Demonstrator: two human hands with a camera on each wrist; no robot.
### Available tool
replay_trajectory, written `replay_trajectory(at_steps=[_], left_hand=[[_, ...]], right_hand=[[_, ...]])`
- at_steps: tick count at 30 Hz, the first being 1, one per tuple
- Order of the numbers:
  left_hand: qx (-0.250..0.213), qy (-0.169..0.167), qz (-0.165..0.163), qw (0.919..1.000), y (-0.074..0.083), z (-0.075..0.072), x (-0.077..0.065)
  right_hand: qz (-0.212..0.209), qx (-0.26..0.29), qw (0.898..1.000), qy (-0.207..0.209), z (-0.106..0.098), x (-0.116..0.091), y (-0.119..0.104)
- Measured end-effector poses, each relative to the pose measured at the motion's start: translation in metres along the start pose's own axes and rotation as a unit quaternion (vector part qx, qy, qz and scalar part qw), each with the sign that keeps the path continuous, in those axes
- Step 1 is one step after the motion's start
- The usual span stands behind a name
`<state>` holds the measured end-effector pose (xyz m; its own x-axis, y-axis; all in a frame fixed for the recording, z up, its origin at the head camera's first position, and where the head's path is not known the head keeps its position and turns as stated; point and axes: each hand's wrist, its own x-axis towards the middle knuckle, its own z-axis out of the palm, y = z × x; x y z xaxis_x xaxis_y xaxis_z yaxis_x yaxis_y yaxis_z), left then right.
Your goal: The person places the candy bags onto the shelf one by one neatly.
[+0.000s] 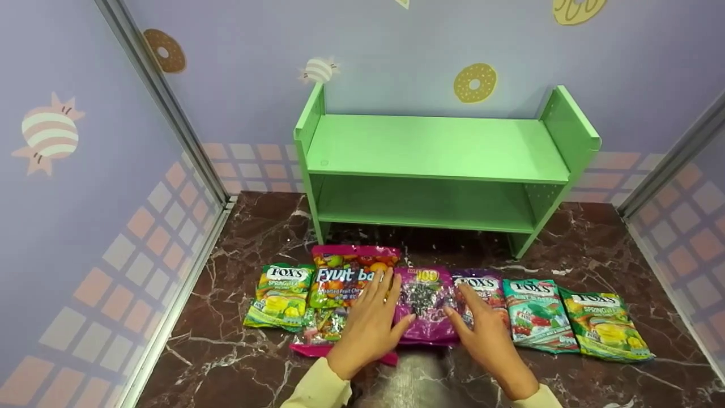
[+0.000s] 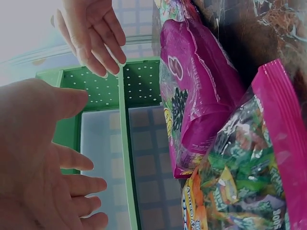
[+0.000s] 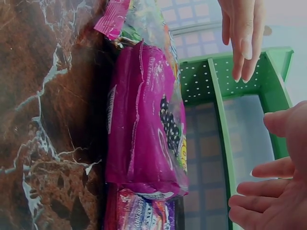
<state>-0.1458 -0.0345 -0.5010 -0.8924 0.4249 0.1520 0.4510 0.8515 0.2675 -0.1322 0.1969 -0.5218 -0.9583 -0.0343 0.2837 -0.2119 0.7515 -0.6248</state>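
Observation:
In the head view my left hand (image 1: 368, 326) hovers over the Fyuit ball candy bag (image 1: 334, 277) and a clear candy bag with pink edges (image 1: 308, 349). A purple candy bag (image 1: 425, 328) lies between both hands. My right hand (image 1: 486, 337) is above the dark purple Fox's berries bag (image 1: 494, 292) and partly hides it. Both wrist views show fingers extended and apart from the packets. Nothing is held: the left palm (image 2: 29, 163) and the right palm (image 3: 290, 177) each face inward over the purple bag.
A green two-tier shelf (image 1: 442, 147) stands behind the bags against the wall. Fox's spring tea bags lie at the far left (image 1: 280, 297) and far right (image 1: 609, 326), with a Fox's mint bag (image 1: 538, 317) beside the latter. Underneath is dark marbled floor (image 1: 226, 362).

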Motion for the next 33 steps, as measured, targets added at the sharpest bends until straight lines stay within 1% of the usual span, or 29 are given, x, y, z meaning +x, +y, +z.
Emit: replay_trajectory(at_steps=[5,11,16,22,25,30,33], left_hand=[[-0.016,-0.003,-0.009,0.9998,0.001,0.004,-0.001],[-0.035,-0.011,-0.020,0.9991,0.001,0.007,-0.004],[-0.047,-0.012,-0.029,0.9984,0.001,0.008,-0.004],[-0.060,-0.017,-0.034,0.9975,0.001,0.011,-0.003],[-0.080,-0.027,-0.037,0.9957,0.001,0.012,-0.003],[-0.103,-0.037,-0.044,0.9931,0.001,0.014,-0.004],[-0.103,-0.038,-0.044,0.9930,0.001,0.015,-0.005]], right_hand=[[-0.005,-0.010,1.000,0.012,0.003,-0.001,0.003],[0.000,-0.016,1.000,0.022,0.006,-0.002,0.005],[0.006,-0.008,1.000,0.023,0.010,-0.003,0.006],[0.021,0.006,1.000,0.007,0.012,-0.004,0.008],[0.031,0.009,0.999,-0.002,0.014,-0.005,0.009],[0.033,0.016,0.999,-0.010,0.016,-0.007,0.010],[0.035,0.022,0.999,-0.015,0.018,-0.007,0.011]])
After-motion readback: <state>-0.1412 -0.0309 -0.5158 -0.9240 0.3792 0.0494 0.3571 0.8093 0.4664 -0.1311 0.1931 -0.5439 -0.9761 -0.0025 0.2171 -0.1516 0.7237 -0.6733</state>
